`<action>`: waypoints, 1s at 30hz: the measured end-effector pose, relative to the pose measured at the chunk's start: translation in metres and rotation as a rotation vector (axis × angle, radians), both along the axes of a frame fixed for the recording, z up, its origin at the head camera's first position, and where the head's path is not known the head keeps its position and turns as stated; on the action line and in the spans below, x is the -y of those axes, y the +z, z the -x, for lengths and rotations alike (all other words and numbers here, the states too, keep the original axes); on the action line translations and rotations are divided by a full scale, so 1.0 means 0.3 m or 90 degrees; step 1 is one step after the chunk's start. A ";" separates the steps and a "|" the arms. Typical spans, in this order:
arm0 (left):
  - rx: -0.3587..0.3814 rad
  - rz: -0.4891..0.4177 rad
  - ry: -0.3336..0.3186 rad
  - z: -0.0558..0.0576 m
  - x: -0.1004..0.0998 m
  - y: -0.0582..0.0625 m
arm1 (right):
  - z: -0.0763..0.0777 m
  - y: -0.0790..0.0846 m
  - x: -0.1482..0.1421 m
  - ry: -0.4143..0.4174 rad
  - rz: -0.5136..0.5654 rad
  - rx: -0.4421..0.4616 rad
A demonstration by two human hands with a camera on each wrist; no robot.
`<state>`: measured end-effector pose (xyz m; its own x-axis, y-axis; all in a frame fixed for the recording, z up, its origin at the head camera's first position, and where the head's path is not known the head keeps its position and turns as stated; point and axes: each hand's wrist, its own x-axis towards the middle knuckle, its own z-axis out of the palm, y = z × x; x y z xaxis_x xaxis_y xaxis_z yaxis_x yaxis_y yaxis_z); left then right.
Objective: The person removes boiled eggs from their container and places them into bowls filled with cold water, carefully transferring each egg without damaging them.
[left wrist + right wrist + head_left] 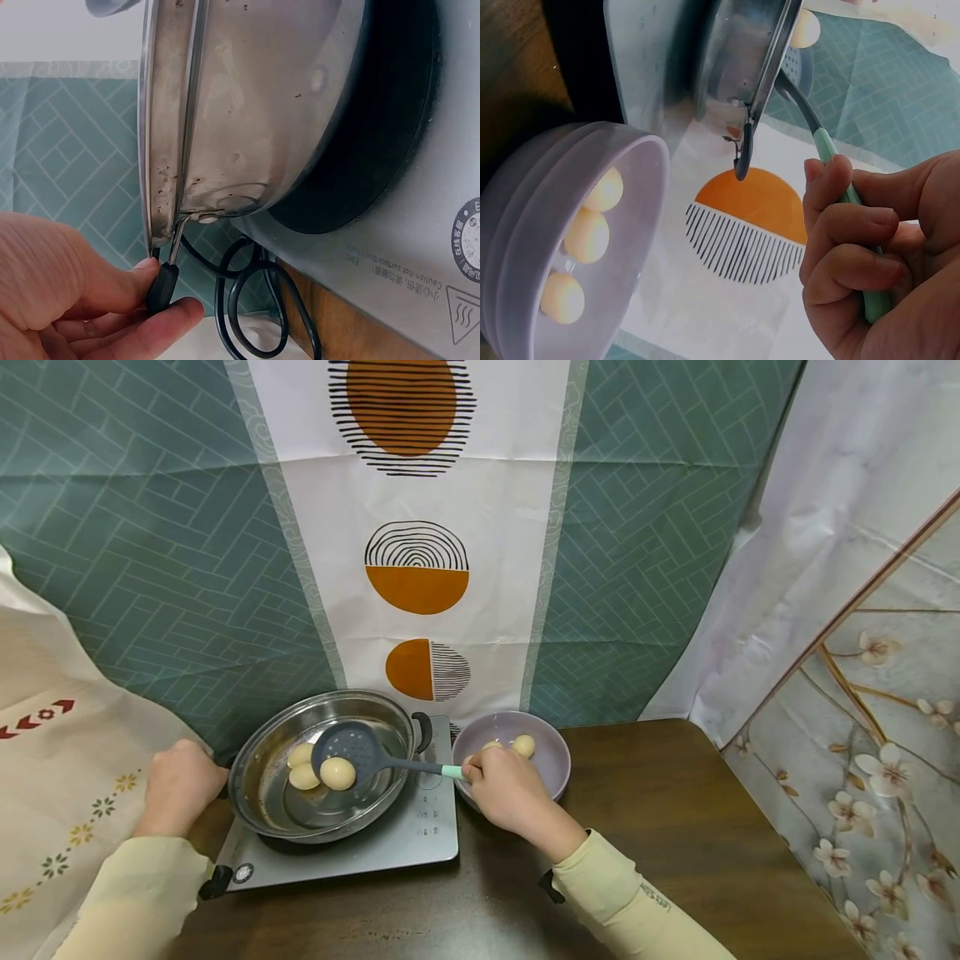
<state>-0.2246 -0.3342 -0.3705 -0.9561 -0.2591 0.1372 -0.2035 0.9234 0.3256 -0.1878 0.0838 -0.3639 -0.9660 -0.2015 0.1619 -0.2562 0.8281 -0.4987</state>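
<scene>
A steel pan (262, 743) stands on an induction cooktop (420, 843). My left hand (180, 781) pinches the pan's black side handle (163, 289) between thumb and fingers. In my right hand (510, 789) is the green handle of a grey slotted skimmer (348, 742), its fingers curled round it. The skimmer's head is over the pan and carries one pale egg (337, 773). Two more eggs (303, 776) lie in the pan beside it. Right of the cooktop, under my right forearm and hand, a lilac bowl (656, 161) holds three eggs (586, 235).
A black cord (277, 300) loops by the cooktop's left side. Behind the pan and bowl hangs a patterned cloth (637, 568). Brown wooden tabletop (645, 827) extends to the right of the bowl. The pan's other handle (423, 732) points toward the bowl.
</scene>
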 end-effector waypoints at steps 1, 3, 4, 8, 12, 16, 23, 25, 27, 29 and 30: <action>0.002 -0.001 0.001 0.000 0.000 -0.001 | 0.001 0.000 -0.002 -0.001 -0.002 -0.002; 0.002 -0.002 0.000 -0.001 0.000 -0.002 | 0.003 -0.002 -0.005 0.000 -0.005 -0.007; 0.001 -0.002 0.000 -0.002 0.000 -0.003 | 0.003 -0.003 -0.007 0.000 -0.007 -0.009; -0.004 -0.002 -0.005 -0.003 0.001 -0.004 | 0.005 -0.006 -0.016 0.005 -0.004 -0.007; -0.004 -0.004 -0.005 -0.004 0.001 -0.003 | 0.005 -0.003 -0.032 0.009 0.009 0.000; -0.004 -0.006 -0.003 -0.005 0.001 -0.002 | 0.004 0.006 -0.058 0.008 0.026 0.009; -0.009 -0.003 -0.006 -0.002 0.001 0.000 | -0.009 0.031 -0.125 -0.023 0.036 0.015; -0.009 -0.002 -0.006 -0.002 0.001 0.001 | -0.011 0.036 -0.146 -0.030 0.044 0.022; -0.012 0.001 -0.009 -0.001 0.002 0.000 | -0.012 0.041 -0.167 -0.033 0.053 0.027; -0.011 0.000 -0.009 -0.002 0.003 -0.002 | -0.014 0.045 -0.189 -0.040 0.060 0.034; -0.009 -0.001 -0.007 -0.003 0.004 -0.003 | -0.015 0.048 -0.200 -0.045 0.062 0.038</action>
